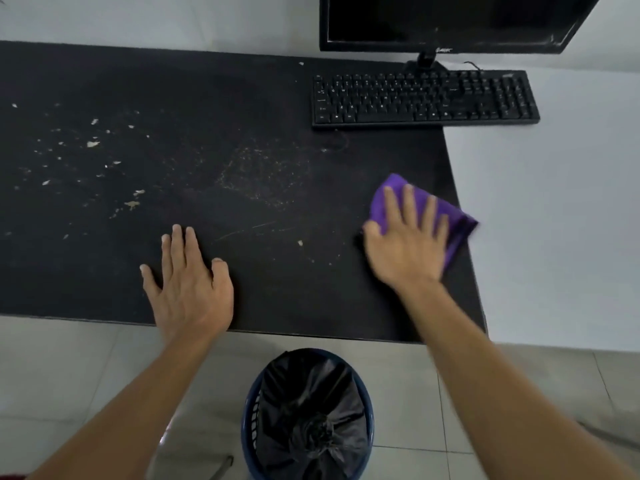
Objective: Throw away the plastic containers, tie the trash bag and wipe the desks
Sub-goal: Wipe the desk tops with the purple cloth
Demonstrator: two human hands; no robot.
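A black desk mat [242, 116] covers most of the white desk [554, 202]. Pale crumbs [91, 144] and dusty specks are scattered over its left and middle parts. My right hand [407, 242] lies flat with straight fingers on a folded purple cloth [460, 221], pressing it onto the mat near its right edge. My left hand [188, 289] rests flat on the mat close to the front edge, fingers spread, holding nothing. Below the desk stands a blue bin [251, 420] holding a black trash bag [311, 410] knotted at its top.
A black keyboard [424, 98] lies at the back right, partly on the mat, with a black monitor [450, 19] behind it. Grey floor tiles [69, 368] lie beneath the desk's front edge.
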